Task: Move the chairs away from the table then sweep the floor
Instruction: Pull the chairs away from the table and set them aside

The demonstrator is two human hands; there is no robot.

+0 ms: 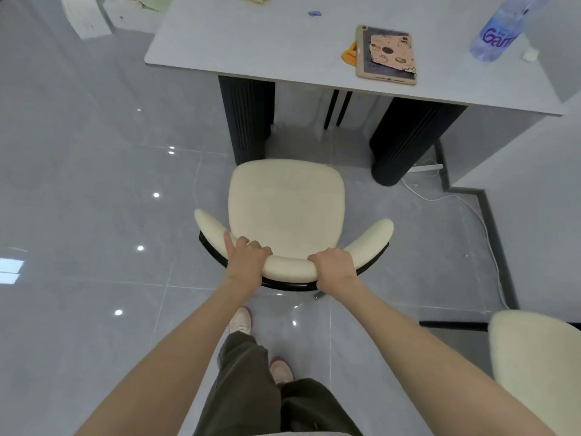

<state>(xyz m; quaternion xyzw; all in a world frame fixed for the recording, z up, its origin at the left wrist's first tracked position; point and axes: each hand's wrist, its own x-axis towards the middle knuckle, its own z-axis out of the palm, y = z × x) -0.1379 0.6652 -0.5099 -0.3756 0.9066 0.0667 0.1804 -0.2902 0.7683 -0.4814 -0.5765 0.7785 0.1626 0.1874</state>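
Chair [286,209] backrest is gripped by left hand [248,262] and right hand [334,265], both closed. Pulled carelessly, it could hit the second chair [534,363] or snag the cable [471,212].

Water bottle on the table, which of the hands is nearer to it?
Right. The right hand grips the chair back on the bottle's side; the left hand grips it farther away.

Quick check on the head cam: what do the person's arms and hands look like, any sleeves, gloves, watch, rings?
Both arms are bare from the frame edge to the wrist: no sleeves in view. The left hand and the right hand wear no gloves, and no watch, band or ring shows. No markings are visible.
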